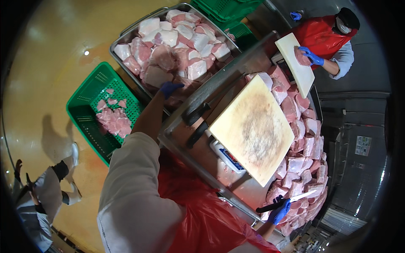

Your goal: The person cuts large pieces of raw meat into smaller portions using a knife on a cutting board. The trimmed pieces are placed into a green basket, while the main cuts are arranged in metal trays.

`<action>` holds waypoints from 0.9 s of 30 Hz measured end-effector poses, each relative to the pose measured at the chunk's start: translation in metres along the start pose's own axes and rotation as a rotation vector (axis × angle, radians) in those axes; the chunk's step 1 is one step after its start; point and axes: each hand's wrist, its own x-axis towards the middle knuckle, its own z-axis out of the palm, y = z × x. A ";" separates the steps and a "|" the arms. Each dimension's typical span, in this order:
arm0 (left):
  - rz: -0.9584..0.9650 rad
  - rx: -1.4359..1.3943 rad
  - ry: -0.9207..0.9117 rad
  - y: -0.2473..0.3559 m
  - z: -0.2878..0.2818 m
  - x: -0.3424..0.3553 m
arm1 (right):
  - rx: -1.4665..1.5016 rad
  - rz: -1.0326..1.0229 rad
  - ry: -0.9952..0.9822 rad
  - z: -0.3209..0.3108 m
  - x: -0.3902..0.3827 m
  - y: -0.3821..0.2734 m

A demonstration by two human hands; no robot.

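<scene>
My left hand (pixel 170 89), in a blue glove, reaches to the near side of a metal bin (pixel 119 33) heaped with large pale-pink meat pieces (pixel 157 77). A finger stretches out to the right; the hand looks open, beside the nearest piece and not visibly gripping it. At the lower right my right hand (pixel 278 212), also gloved in blue, is closed round the black handle of a knife (pixel 301 195). Its bright blade points right, over a big pile of meat chunks (pixel 298 162). A stained white cutting board (pixel 257 130) lies between my hands on the metal table.
Two black-handled tools (pixel 197 126) and a white-and-blue package (pixel 228 157) lie beside the board. A green basket (pixel 80 99) with trimmings stands at left; green crates (pixel 225 10) stand behind. Across the table a co-worker (pixel 318 36) handles meat on another board (pixel 295 63). Another person (pixel 44 189) is at lower left.
</scene>
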 end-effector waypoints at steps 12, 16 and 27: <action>0.174 0.137 0.117 -0.029 0.022 0.034 | -0.028 0.104 0.033 -0.015 -0.041 -0.004; 0.143 -0.397 0.229 0.007 -0.038 -0.041 | -0.026 0.049 0.064 -0.027 -0.045 0.008; 0.905 0.213 0.535 0.355 -0.078 -0.253 | 0.225 0.063 -0.149 0.031 -0.002 0.026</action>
